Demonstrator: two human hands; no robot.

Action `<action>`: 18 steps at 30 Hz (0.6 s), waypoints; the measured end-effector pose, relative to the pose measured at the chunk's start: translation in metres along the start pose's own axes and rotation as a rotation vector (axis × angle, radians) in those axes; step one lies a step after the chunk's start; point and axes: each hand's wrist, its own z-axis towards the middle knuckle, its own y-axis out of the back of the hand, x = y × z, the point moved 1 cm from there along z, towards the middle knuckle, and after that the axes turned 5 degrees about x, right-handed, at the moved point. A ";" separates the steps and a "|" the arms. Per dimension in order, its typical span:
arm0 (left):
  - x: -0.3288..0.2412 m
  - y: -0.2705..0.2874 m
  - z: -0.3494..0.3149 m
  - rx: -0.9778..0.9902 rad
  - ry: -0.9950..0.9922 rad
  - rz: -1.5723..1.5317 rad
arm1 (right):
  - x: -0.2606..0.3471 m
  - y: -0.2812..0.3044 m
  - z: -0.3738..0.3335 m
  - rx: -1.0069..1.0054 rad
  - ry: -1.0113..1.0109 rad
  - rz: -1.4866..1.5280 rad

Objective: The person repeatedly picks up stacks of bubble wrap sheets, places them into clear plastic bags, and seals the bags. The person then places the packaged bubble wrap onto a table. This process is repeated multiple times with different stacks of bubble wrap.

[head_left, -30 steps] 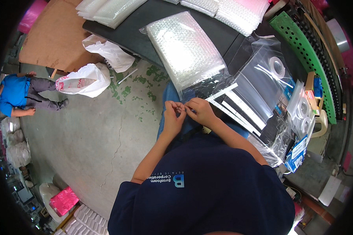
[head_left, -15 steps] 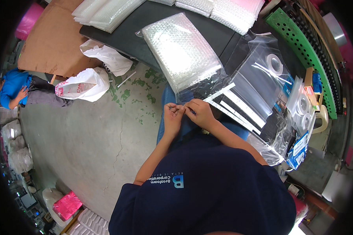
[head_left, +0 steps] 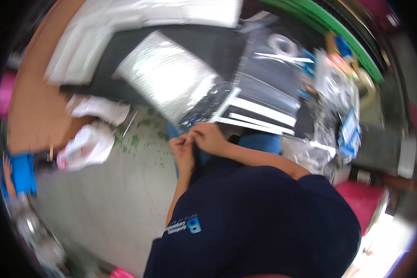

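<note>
My left hand (head_left: pixel 183 150) and my right hand (head_left: pixel 209 139) meet in front of my body, just off the near edge of the black table (head_left: pixel 125 53). Both have fingers pinched together, nearly touching. Whatever lies between the fingertips is too small and blurred to name. Right beyond them is the loose clear end of a plastic bag (head_left: pixel 167 69) packed with bubble wrap sheets, lying slanted on the table; whether my fingers touch it I cannot tell. To the right of my hands lie several white strips (head_left: pixel 259 111) on flat clear plastic bags (head_left: pixel 268 74).
A tape roll (head_left: pixel 283 45) lies on the clear bags. Stacked bubble wrap (head_left: pixel 78 55) lines the table's far side. A green rail (head_left: pixel 329 32) borders the far right, near a blue box (head_left: pixel 350 134). White sacks (head_left: pixel 90 146) and a person in blue (head_left: pixel 21 173) are at left.
The view has swung, so the table and its things appear shifted left and turned, with motion blur. My hands stay pinched together near the bag's end.
</note>
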 end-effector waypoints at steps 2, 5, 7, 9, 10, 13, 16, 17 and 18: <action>0.002 0.005 -0.002 0.024 -0.088 0.132 | -0.007 -0.013 -0.004 -0.124 -0.035 -0.015; 0.018 0.037 -0.005 0.016 -0.045 0.371 | -0.022 0.013 0.012 -0.366 -0.291 0.035; 0.021 0.042 -0.019 -0.005 -0.154 0.356 | -0.039 0.064 0.020 -0.577 -0.443 -0.035; 0.017 0.044 -0.017 0.030 -0.075 0.251 | -0.073 0.137 -0.001 -0.843 -0.313 -0.209; 0.015 0.046 -0.017 0.027 -0.034 0.204 | -0.082 0.179 -0.022 -1.008 -0.453 -0.312; 0.009 0.042 -0.010 0.062 -0.053 0.371 | -0.103 0.333 -0.191 -0.939 -1.104 -1.158; 0.018 0.051 -0.007 0.116 -0.058 0.405 | -0.020 0.405 -0.357 -2.226 -0.242 -0.815; 0.015 0.044 -0.011 0.106 -0.083 0.402 | 0.007 0.407 -0.386 -2.243 -0.116 -1.455; 0.007 0.034 -0.018 0.088 -0.111 0.402 | 0.035 0.393 -0.378 -2.262 -0.161 -1.339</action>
